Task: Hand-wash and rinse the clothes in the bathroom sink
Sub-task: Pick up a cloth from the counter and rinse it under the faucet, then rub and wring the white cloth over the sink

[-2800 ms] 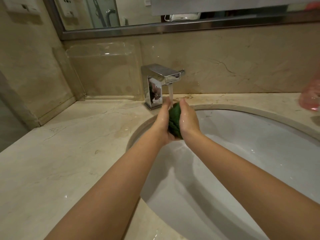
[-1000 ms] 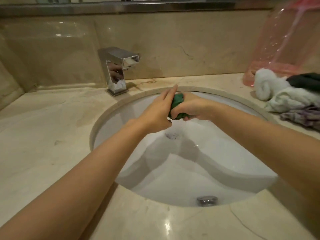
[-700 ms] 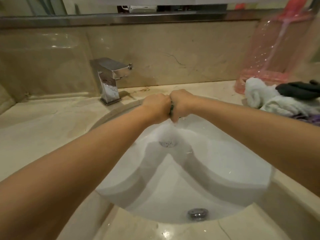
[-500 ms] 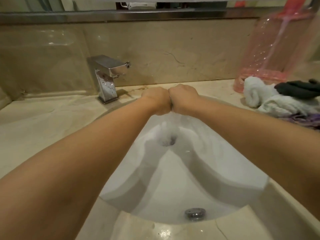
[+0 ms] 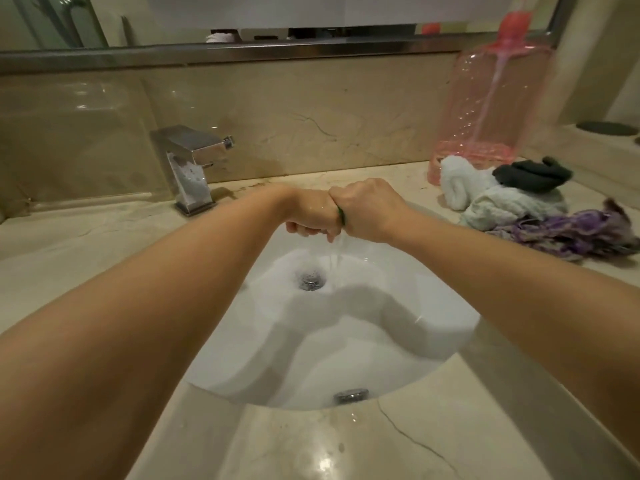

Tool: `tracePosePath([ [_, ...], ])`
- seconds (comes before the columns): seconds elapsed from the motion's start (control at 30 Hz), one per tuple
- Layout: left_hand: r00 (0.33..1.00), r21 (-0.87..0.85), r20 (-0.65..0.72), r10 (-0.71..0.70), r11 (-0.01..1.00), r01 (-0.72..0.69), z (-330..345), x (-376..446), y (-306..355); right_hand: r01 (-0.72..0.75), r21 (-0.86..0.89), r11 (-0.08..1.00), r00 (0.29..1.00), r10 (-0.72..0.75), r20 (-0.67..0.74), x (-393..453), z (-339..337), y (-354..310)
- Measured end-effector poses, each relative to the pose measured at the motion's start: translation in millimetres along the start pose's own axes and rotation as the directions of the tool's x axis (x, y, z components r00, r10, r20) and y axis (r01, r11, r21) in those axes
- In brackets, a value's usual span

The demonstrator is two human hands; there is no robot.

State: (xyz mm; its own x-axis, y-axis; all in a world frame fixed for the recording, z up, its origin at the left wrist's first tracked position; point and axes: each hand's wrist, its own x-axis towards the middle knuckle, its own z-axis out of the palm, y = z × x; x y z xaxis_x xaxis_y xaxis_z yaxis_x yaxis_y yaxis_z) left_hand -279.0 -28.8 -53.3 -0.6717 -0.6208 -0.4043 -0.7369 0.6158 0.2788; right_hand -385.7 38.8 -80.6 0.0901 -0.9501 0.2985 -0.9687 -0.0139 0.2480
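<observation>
Your left hand [image 5: 308, 216] and right hand [image 5: 367, 211] are fists pressed together knuckle to knuckle, both clenched round the green cloth [image 5: 341, 215]. Only a thin dark-green sliver shows between them; its long axis cannot be told for certain. The fists sit above the sink [image 5: 398, 327], behind and just right of its drain [image 5: 311, 278]. Water [image 5: 335, 258] falls from them into the basin. The faucet [image 5: 192, 168] stands behind and left of the sink; a pile of clothes [image 5: 512, 202] lies to its right.
</observation>
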Motion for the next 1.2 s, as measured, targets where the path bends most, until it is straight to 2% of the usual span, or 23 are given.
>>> tracePosePath([
  [0.07,1.0,0.013,-0.009,0.017,1.0,-0.017,2.9,-4.6,13.7,-0.001,-0.009,1.0,1.0,0.001,-0.009,-14.8,-9.2,6.8],
  [0.17,0.993,0.065,-0.097,0.062,0.996,-0.056,12.8,-10.4,38.8,-0.074,0.023,0.997,0.997,0.073,0.025,-38.6,-21.2,16.9],
  [0.37,0.906,0.012,-0.292,0.307,0.948,-0.317,35.7,-21.1,95.3,-0.306,-0.022,0.952,0.944,0.306,0.123,-99.6,-57.8,52.2],
  [0.47,0.861,-0.061,-0.334,0.384,0.902,-0.426,44.1,-21.0,127.5,-0.442,-0.005,0.897,0.882,0.435,0.178,-128.3,-66.0,74.7],
  [0.57,0.827,-0.064,-0.358,0.432,0.873,-0.484,54.2,-14.1,154.4,-0.618,0.068,0.783,0.764,0.578,0.287,-158.2,-75.8,103.3],
  [0.63,0.807,-0.061,-0.411,0.424,0.871,-0.488,59.0,-6.3,163.9,-0.666,-0.024,0.746,0.697,0.633,0.339,-176.9,-80.4,116.2],
  [0.67,0.797,-0.057,-0.453,0.4,0.879,-0.474,60.7,-1.8,166.4,-0.658,-0.068,0.75,0.698,0.642,0.319,-185.0,-79.7,118.8],
  [0.73,0.773,-0.094,-0.558,0.301,0.903,-0.419,64.1,8.7,169.5,-0.649,-0.031,0.76,0.736,0.638,0.227,-197.9,-68.7,118.4],
  [0.83,0.767,-0.332,-0.638,0.067,0.875,-0.352,72.5,24.4,173.9,-0.646,0.123,0.753,0.763,0.631,0.142,-211.0,-43.7,112.1],
  [0.87,0.78,-0.425,-0.626,-0.006,0.841,-0.335,74.6,30.1,175.8,-0.633,0.146,0.761,0.774,0.625,0.1,-212.8,-34.8,109.7],
  [0.93,0.813,-0.614,-0.567,-0.133,0.726,-0.309,75.1,43.6,179.2,-0.592,0.206,0.779,0.783,0.617,-0.084,-211.1,-20.8,106.0],
  [1.0,0.834,-0.759,-0.496,-0.241,0.586,-0.282,70.6,57.8,181.4,-0.583,0.218,0.783,0.743,0.622,-0.245,-202.0,-12.8,104.0],
  [1.03,0.836,-0.792,-0.472,-0.279,0.552,-0.262,67.3,64.4,181.4,-0.589,0.195,0.785,0.728,0.619,-0.294,-196.3,-9.4,104.6],
  [1.13,0.833,-0.796,-0.434,-0.342,0.578,-0.177,58.9,84.0,179.1,-0.597,0.163,0.785,0.708,0.612,-0.354,-180.2,-6.5,107.9],
  [1.2,0.853,-0.808,-0.404,-0.33,0.567,-0.163,57.8,96.6,178.3,-0.598,0.238,0.765,0.716,0.644,-0.271,-170.8,-6.0,111.6],
])
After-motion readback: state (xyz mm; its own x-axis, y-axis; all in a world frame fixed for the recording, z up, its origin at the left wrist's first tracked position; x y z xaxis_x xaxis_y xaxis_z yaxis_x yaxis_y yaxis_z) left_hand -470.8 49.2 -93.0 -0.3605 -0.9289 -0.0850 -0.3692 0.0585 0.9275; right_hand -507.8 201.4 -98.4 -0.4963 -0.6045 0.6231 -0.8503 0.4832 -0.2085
